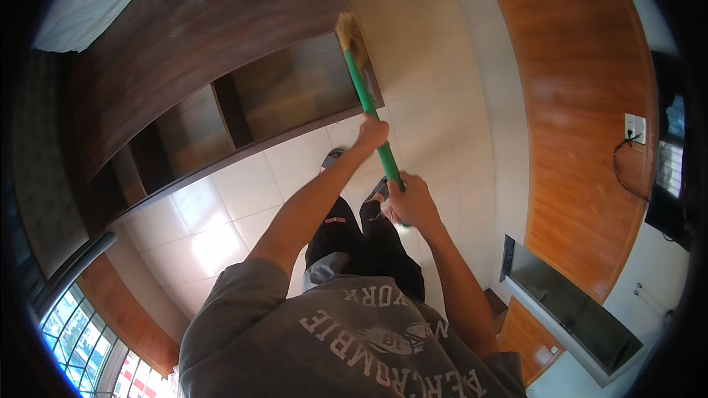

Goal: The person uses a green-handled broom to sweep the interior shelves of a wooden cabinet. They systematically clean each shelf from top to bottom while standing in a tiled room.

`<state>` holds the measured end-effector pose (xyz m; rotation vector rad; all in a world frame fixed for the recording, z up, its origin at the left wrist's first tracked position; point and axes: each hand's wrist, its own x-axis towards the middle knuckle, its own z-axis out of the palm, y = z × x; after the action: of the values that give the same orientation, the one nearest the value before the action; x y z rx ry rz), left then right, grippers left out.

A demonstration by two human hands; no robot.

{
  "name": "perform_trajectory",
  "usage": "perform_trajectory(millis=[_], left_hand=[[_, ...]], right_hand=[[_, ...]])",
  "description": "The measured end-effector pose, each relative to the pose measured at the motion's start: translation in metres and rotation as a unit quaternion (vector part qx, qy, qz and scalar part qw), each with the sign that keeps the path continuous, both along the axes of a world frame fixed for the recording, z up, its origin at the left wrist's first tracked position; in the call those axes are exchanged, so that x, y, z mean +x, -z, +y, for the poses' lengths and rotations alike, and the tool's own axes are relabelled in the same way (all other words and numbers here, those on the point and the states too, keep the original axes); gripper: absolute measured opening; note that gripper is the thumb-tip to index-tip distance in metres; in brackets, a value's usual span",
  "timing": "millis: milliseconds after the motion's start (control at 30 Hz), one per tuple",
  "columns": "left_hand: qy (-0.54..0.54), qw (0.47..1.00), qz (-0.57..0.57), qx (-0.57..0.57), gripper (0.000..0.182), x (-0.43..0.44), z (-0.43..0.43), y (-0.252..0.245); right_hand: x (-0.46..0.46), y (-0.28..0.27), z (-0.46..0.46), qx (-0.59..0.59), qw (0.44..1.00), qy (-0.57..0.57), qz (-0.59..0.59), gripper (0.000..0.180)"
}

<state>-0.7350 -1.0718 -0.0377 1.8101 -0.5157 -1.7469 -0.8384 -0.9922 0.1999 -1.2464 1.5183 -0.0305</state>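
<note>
Both of my hands grip a broom by its green handle (360, 84). My left hand (374, 131) is closed around the middle of the handle. Lower down, nearer my body, my right hand (414, 200) holds the handle close to its end. The tan bristle head (345, 31) points away from me, at the right end of a dark wooden furniture piece (221, 22) with open compartments. Part of the bristles lies over the rightmost compartment (298, 83); whether they touch its floor I cannot tell.
Pale glossy tiles (249, 182) cover the floor under my sandalled feet. A wood-panelled wall (586, 121) with a socket (635, 128) and cable stands on the right, beside a dark screen (669, 149). White cloth (110, 0) lies at upper left. A barred window (83, 337) is at lower left.
</note>
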Motion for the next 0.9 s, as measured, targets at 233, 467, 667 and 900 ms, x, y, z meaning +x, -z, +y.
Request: perform_trajectory(millis=[233,467,667,900], left_hand=[[-0.098,0.995,0.02,-0.007,0.067,0.032,-0.036,0.029],[0.021,0.999,0.016,-0.033,0.085,-0.004,0.004,-0.045],[0.035,0.998,0.002,0.053,0.095,0.005,-0.031,0.029],[0.176,0.982,-0.062,0.034,0.069,-0.014,0.0,0.07]], right_hand=[[0.028,0.046,-0.046,0.002,0.998,-0.013,0.058,0.025],[0.009,-0.007,0.016,-0.02,0.992,0.026,0.119,0.021],[0.02,0.027,-0.033,0.082,0.995,0.037,0.043,0.025],[0.01,0.033,-0.02,0.1,0.993,0.017,0.067,0.027]])
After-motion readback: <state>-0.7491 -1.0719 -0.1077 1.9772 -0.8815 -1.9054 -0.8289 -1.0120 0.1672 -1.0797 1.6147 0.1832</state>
